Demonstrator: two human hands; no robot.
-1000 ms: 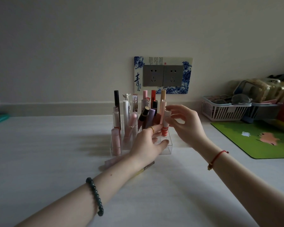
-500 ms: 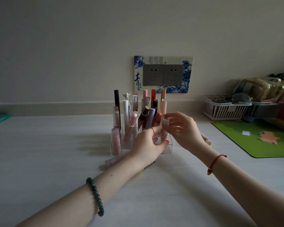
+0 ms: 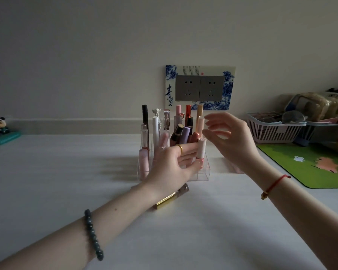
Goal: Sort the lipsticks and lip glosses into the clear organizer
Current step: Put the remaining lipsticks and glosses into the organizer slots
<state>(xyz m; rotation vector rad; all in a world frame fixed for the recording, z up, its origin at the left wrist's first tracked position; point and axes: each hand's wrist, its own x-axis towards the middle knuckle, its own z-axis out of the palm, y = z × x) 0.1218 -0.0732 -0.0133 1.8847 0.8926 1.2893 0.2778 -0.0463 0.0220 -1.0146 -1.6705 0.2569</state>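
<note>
We see the right hand (image 3: 229,141) hovering open and empty beside the clear organizer (image 3: 203,173), while the left hand (image 3: 172,166) steadies a white-capped gloss (image 3: 201,151), upright in its front-right slot.

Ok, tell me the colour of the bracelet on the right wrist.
Red, a thin cord bracelet, clearest in the head view.
</note>
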